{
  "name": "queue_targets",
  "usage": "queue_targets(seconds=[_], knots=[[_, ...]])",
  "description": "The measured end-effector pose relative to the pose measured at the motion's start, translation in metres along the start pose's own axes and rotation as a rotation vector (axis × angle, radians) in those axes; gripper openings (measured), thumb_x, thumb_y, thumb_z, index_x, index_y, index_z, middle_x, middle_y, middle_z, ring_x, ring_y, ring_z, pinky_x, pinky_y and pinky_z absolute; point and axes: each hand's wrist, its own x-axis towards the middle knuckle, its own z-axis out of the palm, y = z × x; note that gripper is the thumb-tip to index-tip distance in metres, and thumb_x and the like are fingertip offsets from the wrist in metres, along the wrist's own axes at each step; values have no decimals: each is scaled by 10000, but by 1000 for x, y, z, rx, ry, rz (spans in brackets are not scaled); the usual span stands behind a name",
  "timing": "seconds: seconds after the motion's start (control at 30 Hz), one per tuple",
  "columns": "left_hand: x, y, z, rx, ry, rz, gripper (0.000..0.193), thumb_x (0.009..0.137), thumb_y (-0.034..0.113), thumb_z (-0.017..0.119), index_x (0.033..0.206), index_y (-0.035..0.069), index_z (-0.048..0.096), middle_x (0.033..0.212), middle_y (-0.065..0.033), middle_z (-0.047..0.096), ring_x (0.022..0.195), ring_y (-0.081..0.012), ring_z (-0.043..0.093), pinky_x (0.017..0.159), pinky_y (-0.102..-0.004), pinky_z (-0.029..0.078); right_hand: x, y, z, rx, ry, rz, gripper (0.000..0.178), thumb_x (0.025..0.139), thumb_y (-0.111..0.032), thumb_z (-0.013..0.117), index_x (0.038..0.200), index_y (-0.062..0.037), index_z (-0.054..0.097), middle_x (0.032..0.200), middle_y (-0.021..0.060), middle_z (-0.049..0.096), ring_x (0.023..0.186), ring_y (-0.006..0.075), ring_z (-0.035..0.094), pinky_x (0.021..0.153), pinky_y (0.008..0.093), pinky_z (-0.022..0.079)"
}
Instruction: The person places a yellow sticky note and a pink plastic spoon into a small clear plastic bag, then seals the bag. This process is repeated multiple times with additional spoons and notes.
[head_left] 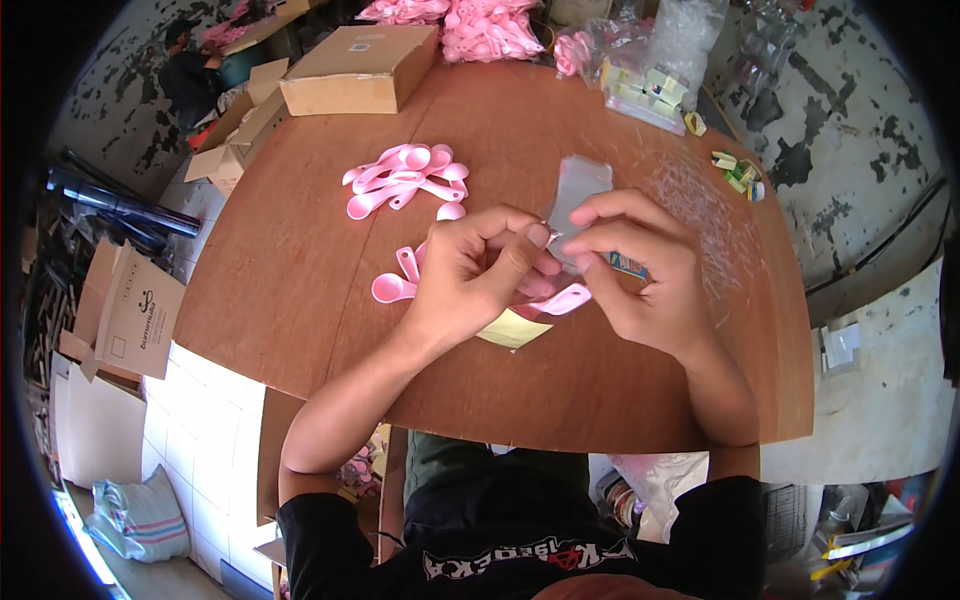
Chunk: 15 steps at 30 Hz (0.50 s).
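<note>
Above the middle of the table, my left hand (468, 268) is closed in a pinch, thumb against the fingers. Opposite it, my right hand (645, 265) has its thumb and fingertips drawn together in a pinch. Something thin and clear shows between the fingertips, too small to name. Beneath the hands are a pink measuring spoon's handle (567, 299) and a yellow card (514, 328), both partly hidden. Next to my left wrist lies a pink spoon (392, 288). Just beyond my right fingers rests a stack of clear plastic bags (582, 190).
A pile of pink spoons (405, 180) lies at the left of the wooden table (290, 260). Thin clear plastic strips (705, 215) are scattered at right, near small yellow-green labels (738, 175). Behind stand a cardboard box (360, 65) and bagged pink spoons (490, 30). Another person (187, 80) sits far left.
</note>
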Motion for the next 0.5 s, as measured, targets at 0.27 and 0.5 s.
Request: queue_targets(seconds=[0.27, 0.5], knots=[[1, 2, 1, 139, -62, 71, 212, 989, 110, 569, 1035, -70, 672, 871, -84, 709, 740, -68, 636, 649, -217, 534, -4, 0, 6, -228, 94, -120, 147, 768, -34, 742, 894, -7, 670, 917, 78, 611, 759, 228, 651, 629, 306, 521], [-3, 8, 3, 186, -169, 38, 297, 910, -63, 552, 1198, -86, 621, 994, -114, 706, 871, -120, 646, 721, -257, 540, -8, 7, 8, -627, 57, -348, 213, 668, -34, 700, 866, 3, 631, 891, 65, 582, 707, 203, 599, 605, 343, 495]])
